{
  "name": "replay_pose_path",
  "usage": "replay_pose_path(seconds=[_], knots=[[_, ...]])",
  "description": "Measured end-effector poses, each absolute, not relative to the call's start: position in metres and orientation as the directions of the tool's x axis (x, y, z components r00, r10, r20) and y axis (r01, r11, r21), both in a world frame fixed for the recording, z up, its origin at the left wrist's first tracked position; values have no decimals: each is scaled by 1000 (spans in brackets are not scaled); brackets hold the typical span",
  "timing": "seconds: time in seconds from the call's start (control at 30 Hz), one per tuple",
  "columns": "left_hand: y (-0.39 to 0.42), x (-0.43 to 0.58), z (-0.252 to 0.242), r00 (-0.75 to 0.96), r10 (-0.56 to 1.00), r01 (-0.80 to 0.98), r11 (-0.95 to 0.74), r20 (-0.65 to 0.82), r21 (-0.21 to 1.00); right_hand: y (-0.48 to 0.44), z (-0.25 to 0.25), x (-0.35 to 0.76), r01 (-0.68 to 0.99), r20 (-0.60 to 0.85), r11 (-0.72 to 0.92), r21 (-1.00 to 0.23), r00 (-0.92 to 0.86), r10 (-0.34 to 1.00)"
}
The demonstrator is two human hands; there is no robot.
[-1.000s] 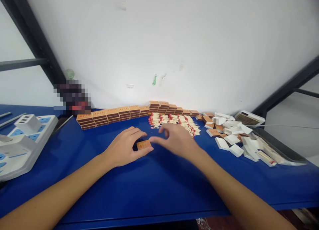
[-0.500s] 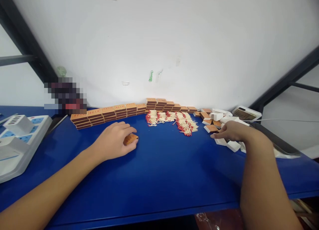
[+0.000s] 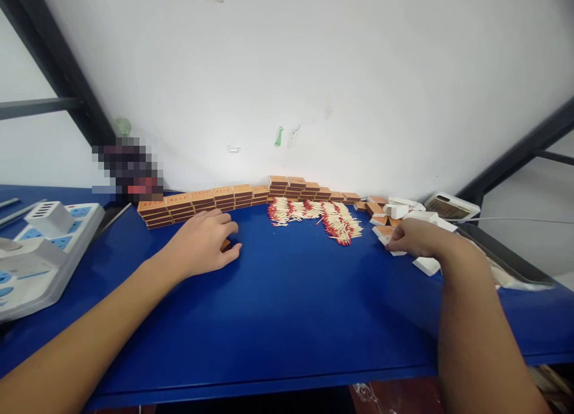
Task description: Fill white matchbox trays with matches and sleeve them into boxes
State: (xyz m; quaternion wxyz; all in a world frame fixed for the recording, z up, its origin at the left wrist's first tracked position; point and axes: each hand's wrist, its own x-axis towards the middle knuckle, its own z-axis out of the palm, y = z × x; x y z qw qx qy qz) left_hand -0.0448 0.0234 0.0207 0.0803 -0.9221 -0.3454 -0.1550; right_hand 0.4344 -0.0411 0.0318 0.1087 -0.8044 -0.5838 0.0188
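Observation:
My left hand (image 3: 204,244) is curled over an orange matchbox (image 3: 225,245) on the blue table, with only a corner of the box showing between thumb and fingers. Far to the right, my right hand (image 3: 417,236) pinches the edge of a white matchbox tray (image 3: 395,252), partly covered by the fingers. Around it lie loose white trays (image 3: 427,266) and orange matchbox sleeves (image 3: 383,230). Between the hands, near the wall, spreads a pile of red-tipped matches (image 3: 338,220).
Stacked matchboxes (image 3: 213,198) form a row along the wall. A white power strip (image 3: 81,235) with plugged-in adapters stands at the left. At the right are a phone (image 3: 452,206), a white cable (image 3: 515,219) and a dark tray (image 3: 506,253). The blue table (image 3: 287,318) ends at a front edge.
My left hand has drawn slightly left and covers more of its matchbox. My right hand's fingertips have closed on a white tray among the loose pieces. The view has shifted a little.

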Motion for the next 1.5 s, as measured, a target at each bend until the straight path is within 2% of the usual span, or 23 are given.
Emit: replay_pose_path(seconds=[0.03,0.1,0.17,0.23,0.3,0.4,0.5,0.57,0.63,0.83,0.93,1.07,1.3,1.5], knots=[[19,-40,20,719,590,643,-766,369,-28,-42,38,420,939,-44,-313,-144,310,950],[10,-29,16,730,544,583,-811,415,37,-43,52,378,972,57,-188,-138,198,979],[2,-18,11,730,515,523,-844,450,117,-47,61,324,974,128,89,-209,-63,990],[-4,-12,5,720,516,499,-849,464,171,-50,61,272,889,105,336,-311,-319,942],[-5,-10,1,737,513,487,-855,441,181,-50,56,235,823,53,463,-329,-473,879],[-2,-13,1,762,516,482,-856,392,190,-41,49,216,737,24,564,-372,-600,800],[-1,-15,5,771,528,485,-849,356,210,-20,45,228,729,91,529,-434,-548,831],[-2,-15,9,772,544,493,-839,327,231,-4,38,239,784,192,473,-401,-433,881],[-4,-15,11,773,559,501,-828,299,252,8,29,249,825,228,442,-353,-382,896],[-3,-18,15,781,567,506,-820,261,269,28,4,257,816,214,455,-356,-403,890],[-4,-20,16,782,569,507,-818,255,272,32,1,256,803,215,459,-380,-406,888],[-3,-21,17,783,568,496,-815,252,299,33,2,253,815,211,459,-354,-409,888],[-1,-21,15,789,556,485,-825,260,291,21,6,254,846,80,396,-358,-395,915],[2,-20,10,768,564,506,-825,304,252,-6,19,252,774,105,432,-463,-436,894]])
